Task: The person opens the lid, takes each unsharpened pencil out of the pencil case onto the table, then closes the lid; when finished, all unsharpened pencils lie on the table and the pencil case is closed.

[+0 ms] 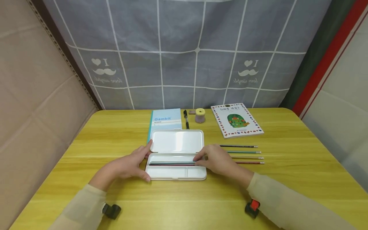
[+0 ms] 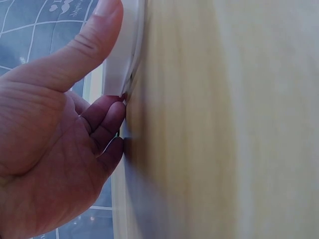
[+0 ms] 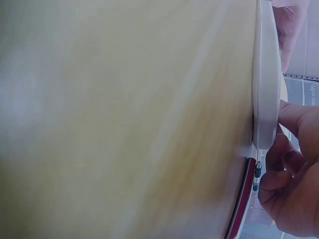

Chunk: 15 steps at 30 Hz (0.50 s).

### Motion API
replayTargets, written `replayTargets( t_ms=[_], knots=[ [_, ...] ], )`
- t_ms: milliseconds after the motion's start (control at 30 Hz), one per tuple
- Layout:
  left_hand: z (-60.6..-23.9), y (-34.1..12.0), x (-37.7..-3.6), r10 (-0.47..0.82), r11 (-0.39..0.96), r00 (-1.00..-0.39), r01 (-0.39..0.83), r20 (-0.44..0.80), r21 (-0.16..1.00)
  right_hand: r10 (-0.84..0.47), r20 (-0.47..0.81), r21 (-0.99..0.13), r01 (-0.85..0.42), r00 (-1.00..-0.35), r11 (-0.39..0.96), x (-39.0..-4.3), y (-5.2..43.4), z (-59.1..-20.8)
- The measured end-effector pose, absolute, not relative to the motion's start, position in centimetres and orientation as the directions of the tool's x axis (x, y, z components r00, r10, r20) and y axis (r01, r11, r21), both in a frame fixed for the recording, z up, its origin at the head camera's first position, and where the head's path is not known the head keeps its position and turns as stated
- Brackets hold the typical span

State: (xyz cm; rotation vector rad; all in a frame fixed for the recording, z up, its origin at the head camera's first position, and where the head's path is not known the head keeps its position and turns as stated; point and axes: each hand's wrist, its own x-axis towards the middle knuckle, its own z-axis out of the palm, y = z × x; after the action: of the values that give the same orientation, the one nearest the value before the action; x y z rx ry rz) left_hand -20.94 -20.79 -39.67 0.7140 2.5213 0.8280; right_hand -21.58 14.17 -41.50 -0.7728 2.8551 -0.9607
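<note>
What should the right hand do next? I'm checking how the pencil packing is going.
Probably let go and reach for the nearest loose pencil: four still lie on the table, while the right hand rests at pencils already in the open case, which the left hand steadies.

left hand [image 2: 45, 149], thumb on white case [image 2: 122, 64]

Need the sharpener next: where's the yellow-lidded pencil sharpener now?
Head view: the pencil sharpener stands at the table's far edge, between the black pen and the picture book.
</note>
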Motion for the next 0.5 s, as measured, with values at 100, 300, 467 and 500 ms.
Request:
replayTargets(
  t_ms=[100, 300, 467, 500],
  knots=[
    [-39.65, -20.78, -20.93, 0.573, 0.694, -0.794, 0.336, -0.205, 0.637, -0.453, 0.136, -0.580, -0.441, -0.881, 0.685, -21.45, 14.16, -41.42],
    [-39.68, -20.86, -20.99, 0.566, 0.695, -0.798, 0.327, -0.206, 0.641, -0.453, 0.170, -0.634, -0.449, -0.875, 0.629, -21.40, 14.42, -41.44],
    [-39.81, -21.01, -21.04, 0.572, 0.692, -0.795, 0.336, -0.201, 0.639, -0.448, 0.174, -0.705, -0.428, -0.877, 0.565, -21.37, 14.88, -41.52],
    [-39.82, -21.03, -21.05, 0.573, 0.691, -0.795, 0.336, -0.200, 0.640, -0.447, 0.173, -0.720, -0.423, -0.878, 0.551, -21.35, 14.99, -41.51]
  ],
)
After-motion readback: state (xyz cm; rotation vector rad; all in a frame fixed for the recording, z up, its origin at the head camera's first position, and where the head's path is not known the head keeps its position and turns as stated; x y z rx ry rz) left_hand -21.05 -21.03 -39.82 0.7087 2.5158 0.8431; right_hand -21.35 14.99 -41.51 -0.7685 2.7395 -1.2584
